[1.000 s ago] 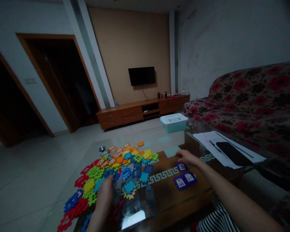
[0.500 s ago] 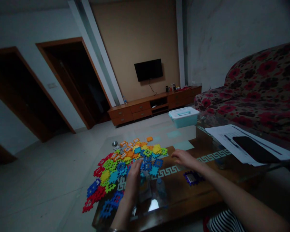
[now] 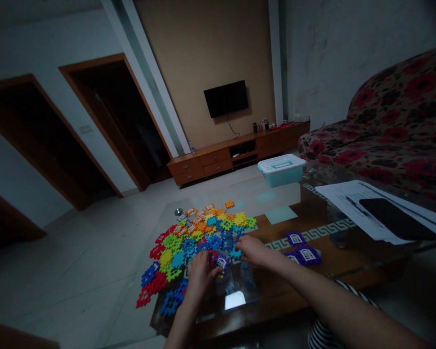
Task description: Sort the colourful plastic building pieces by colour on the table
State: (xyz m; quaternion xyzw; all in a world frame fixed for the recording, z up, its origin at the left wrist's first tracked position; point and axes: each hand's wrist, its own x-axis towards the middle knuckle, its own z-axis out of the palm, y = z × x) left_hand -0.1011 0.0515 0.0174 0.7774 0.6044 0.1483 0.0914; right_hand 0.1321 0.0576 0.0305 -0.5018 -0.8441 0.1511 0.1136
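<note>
A pile of colourful interlocking plastic tiles point(image 3: 178, 259) with toothed edges spreads over the left part of the glass coffee table point(image 3: 276, 295). My left hand point(image 3: 199, 271) is at the pile's near side, its fingers bent around the left edge of a purple window tile point(image 3: 221, 263) with a white pane. At the pile's right edge, my right hand point(image 3: 253, 250) reaches in among blue tiles point(image 3: 228, 240). Its fingers are curled together, and what lies under the fingertips is hidden. Several purple window tiles point(image 3: 307, 254) lie to the right, beyond my right forearm.
A turquoise lidded box point(image 3: 283, 174) stands at the table's far side. Papers point(image 3: 343, 198), a pen point(image 3: 356, 206) and a black phone point(image 3: 396, 218) lie at the right. A small metal dish point(image 3: 178, 212) is behind the pile. A flowered sofa point(image 3: 378, 140) stands on the right.
My right hand has moved left and down to the pile. My left hand has lowered slightly, and the purple tile beside it now shows. More purple tiles are visible at right.
</note>
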